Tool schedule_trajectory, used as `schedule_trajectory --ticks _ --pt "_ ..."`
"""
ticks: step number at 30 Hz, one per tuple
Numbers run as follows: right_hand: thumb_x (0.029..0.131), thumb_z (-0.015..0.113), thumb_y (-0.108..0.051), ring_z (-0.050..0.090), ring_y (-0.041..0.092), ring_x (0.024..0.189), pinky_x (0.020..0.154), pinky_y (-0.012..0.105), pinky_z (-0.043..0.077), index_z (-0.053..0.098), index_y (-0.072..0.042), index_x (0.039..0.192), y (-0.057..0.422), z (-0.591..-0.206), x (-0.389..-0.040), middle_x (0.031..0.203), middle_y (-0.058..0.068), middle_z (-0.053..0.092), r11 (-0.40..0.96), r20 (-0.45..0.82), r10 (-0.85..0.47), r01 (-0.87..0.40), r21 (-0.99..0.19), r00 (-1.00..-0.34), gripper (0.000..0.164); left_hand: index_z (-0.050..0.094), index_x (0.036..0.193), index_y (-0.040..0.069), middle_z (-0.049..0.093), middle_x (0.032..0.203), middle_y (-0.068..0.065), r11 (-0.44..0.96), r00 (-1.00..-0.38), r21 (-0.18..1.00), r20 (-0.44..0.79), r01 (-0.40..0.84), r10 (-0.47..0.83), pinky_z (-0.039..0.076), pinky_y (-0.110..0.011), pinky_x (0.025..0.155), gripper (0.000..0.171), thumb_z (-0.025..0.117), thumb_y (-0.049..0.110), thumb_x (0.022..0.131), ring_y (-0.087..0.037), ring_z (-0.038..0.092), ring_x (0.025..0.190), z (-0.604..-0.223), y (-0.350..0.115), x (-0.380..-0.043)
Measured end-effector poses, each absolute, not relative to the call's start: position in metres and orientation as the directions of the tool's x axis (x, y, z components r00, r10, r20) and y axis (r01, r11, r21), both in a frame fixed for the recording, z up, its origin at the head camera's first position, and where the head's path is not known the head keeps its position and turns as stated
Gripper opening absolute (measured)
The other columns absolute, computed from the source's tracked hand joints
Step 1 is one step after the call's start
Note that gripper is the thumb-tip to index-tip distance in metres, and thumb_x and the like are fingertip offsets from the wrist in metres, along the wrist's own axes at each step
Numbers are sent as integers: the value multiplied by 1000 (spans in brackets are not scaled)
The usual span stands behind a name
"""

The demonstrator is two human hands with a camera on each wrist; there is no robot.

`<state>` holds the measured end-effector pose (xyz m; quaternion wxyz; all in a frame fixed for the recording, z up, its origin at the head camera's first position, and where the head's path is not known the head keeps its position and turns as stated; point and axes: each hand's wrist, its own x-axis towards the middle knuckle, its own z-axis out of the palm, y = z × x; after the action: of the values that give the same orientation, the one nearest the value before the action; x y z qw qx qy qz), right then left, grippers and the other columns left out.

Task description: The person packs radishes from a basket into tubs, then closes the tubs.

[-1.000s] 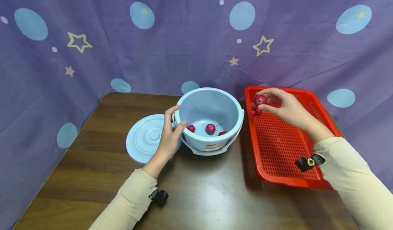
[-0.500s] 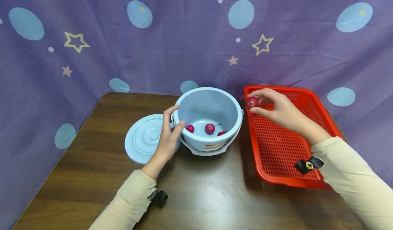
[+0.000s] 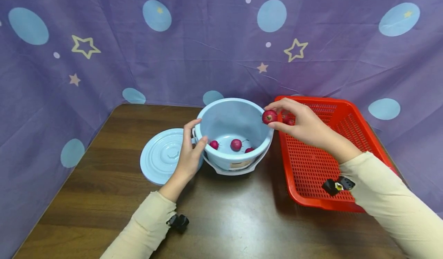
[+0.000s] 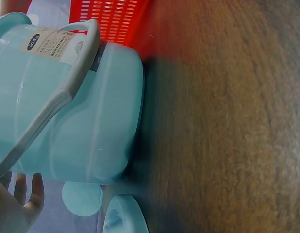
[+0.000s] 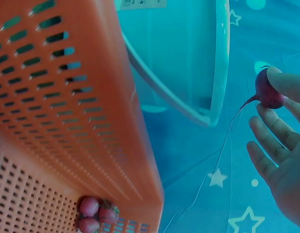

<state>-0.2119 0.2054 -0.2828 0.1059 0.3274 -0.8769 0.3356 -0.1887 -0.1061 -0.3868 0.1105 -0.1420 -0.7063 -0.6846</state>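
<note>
My right hand (image 3: 295, 122) pinches a red radish (image 3: 269, 117) between thumb and fingers, at the right rim of the light-blue bucket (image 3: 235, 113). In the right wrist view the radish (image 5: 269, 91) trails a long thin root, and the hand's lower fingers are spread. My left hand (image 3: 188, 151) rests against the bucket's left rim with thumb and index finger apart; in the left wrist view its other fingers (image 4: 37, 189) are extended. Inside the bucket lie a middle radish (image 3: 236, 145), a left one (image 3: 214, 145) and a partly hidden right one (image 3: 249, 150).
A red perforated basket (image 3: 292, 182) stands right of the bucket, with a few radishes (image 5: 89, 206) in one corner. The blue lid (image 3: 160, 157) lies on the wooden table (image 3: 104, 182) at left. The bucket's pale handle (image 4: 48, 109) hangs down its front. A purple curtain (image 3: 194, 59) hangs behind.
My right hand has carried the radish left, from above the red basket to the bucket's right rim. My left hand stays at the bucket's left side.
</note>
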Motion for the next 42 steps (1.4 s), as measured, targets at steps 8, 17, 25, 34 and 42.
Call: schedule_trajectory --ticks 8,17,25,34,42 --pt "83 81 -11 55 13 95 82 31 46 66 -11 122 187 -281 -211 103 -5 63 523 383 -544 -659 -541 -746 42 36 144 4 31 149 -13 12 -938 938 345 345 48 35 -42 105 54 54 14 94 -20 35 131 -387 -107 -189" --pt "82 82 -15 55 13 101 87 37 45 66 -12 122 174 -289 -210 106 -5 65 508 321 -602 -661 -553 -731 43 36 143 3 33 148 -15 21 -934 934 356 357 42 34 -40 105 55 55 16 93 -22 36 130 -386 -107 -188" --pt "82 82 -15 58 12 101 91 39 49 66 -11 122 170 -297 -209 111 -5 67 494 271 -640 -655 -571 -719 44 36 143 3 32 149 -14 16 -931 932 362 363 44 33 -45 107 53 54 13 94 -22 35 132 -386 -107 -188" --pt "83 81 -17 58 10 94 84 35 50 72 -15 110 167 -300 -208 101 -10 66 463 273 -695 -704 -539 -666 28 37 143 4 33 148 -14 28 -929 929 367 368 43 30 -45 109 53 55 16 94 -21 34 132 -388 -107 -189" --pt "84 80 -17 60 14 94 82 33 50 71 -16 112 168 -297 -208 104 -10 67 482 274 -675 -690 -540 -685 29 36 143 3 32 149 -15 21 -929 930 365 367 53 32 -47 108 57 55 22 93 -22 34 132 -388 -106 -189"
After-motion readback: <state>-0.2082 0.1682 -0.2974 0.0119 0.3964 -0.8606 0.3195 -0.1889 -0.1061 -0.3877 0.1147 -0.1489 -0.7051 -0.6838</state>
